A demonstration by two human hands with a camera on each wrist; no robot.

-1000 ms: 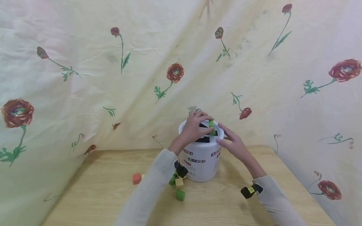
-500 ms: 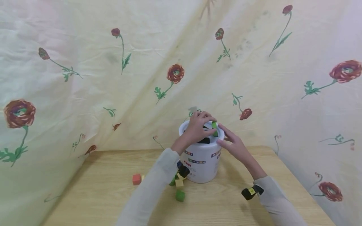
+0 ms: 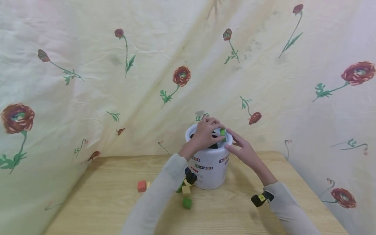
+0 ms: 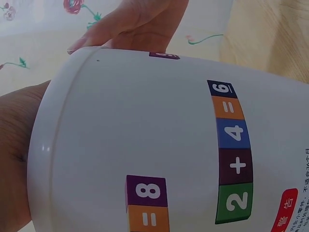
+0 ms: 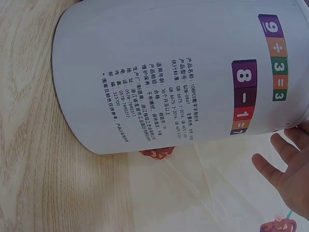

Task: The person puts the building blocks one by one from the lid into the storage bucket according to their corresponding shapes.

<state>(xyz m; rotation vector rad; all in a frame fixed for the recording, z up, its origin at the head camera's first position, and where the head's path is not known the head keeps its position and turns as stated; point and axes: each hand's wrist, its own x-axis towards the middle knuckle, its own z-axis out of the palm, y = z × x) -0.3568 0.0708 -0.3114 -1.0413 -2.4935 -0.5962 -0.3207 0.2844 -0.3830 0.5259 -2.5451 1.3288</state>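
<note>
A white bucket (image 3: 210, 174) printed with number sums stands upright on the table, dark cut-out openings in its lid (image 3: 216, 144). Over the lid, my left hand (image 3: 204, 134) pinches a green block (image 3: 222, 133) between thumb and fingers, at an opening near the right rim. The block's lower end is hidden down in the opening. My right hand (image 3: 244, 150) touches the rim from the right, thumb in front and forefinger farther back, fingers extended. In the left wrist view the bucket wall (image 4: 120, 121) hides most of my left hand. Fingers of my right hand (image 5: 292, 176) appear in the right wrist view.
On the wooden table (image 3: 102, 209), left of the bucket, lie a red block (image 3: 142, 186), a green block (image 3: 187, 203) and a pale yellow block (image 3: 186, 190). More blocks sit partly hidden behind the left wrist camera (image 3: 191, 175). A flowered curtain (image 3: 147, 98) surrounds the table.
My left hand has moved slightly right with the green block, from above the lid's middle to the opening near the right rim, and the block sits lower. The right hand stays at the rim.
</note>
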